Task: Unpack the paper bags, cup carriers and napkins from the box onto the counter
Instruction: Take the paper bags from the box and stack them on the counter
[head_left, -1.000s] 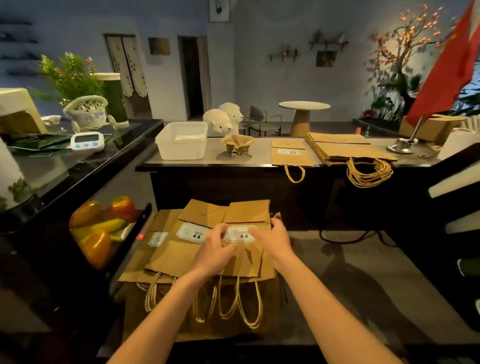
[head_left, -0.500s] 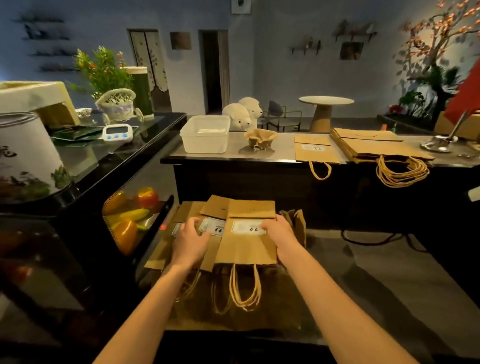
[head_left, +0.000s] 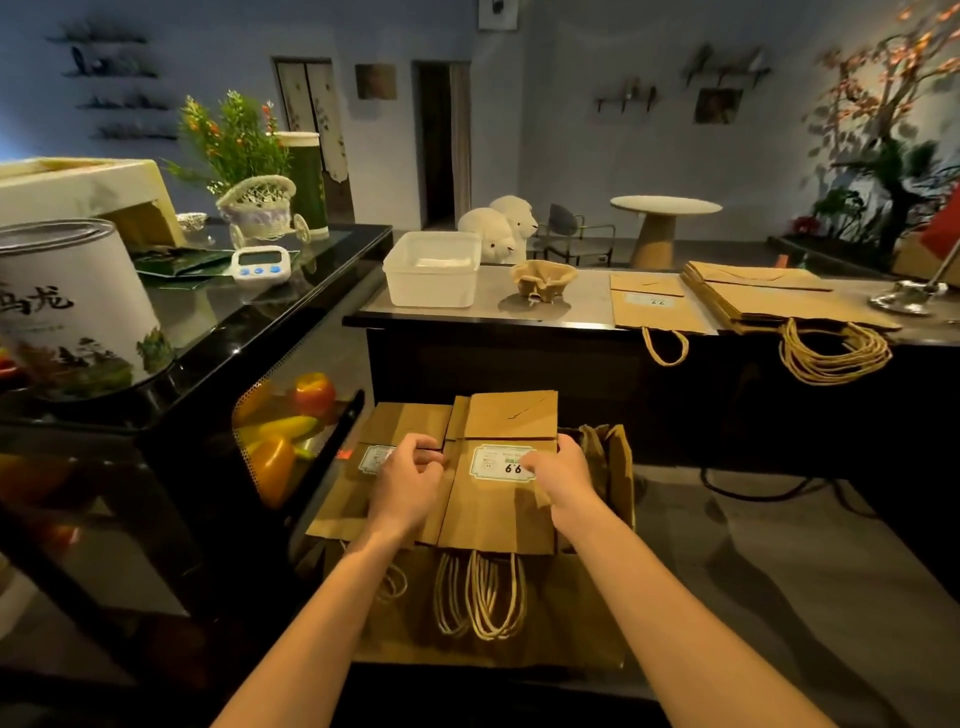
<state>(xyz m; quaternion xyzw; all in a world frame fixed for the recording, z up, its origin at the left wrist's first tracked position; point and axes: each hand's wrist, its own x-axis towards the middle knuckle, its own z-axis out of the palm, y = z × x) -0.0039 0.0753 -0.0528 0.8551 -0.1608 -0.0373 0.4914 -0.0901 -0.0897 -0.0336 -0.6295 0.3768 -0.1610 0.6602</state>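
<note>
A stack of flat brown paper bags (head_left: 498, 509) with rope handles lies over the cardboard box (head_left: 571, 623) on the floor. My left hand (head_left: 408, 486) grips the stack's left edge with curled fingers. At the right edge my right hand (head_left: 558, 480) holds the stack, thumb on the top bag's white label. On the counter (head_left: 467, 312) ahead lie a single paper bag (head_left: 654, 306), a bigger pile of bags (head_left: 769, 296), a brown cup carrier (head_left: 543, 278) and a white tub (head_left: 431, 267).
A black glass display case (head_left: 249, 322) with toy peppers inside stands close on the left, carrying a tea tin, a timer and a plant basket. More folded brown paper (head_left: 608, 457) sticks up from the box's right side. A cable runs over the floor at right.
Both hands have squared the fanned bags into a tighter stack and slid to its side edges. The view has turned left.
</note>
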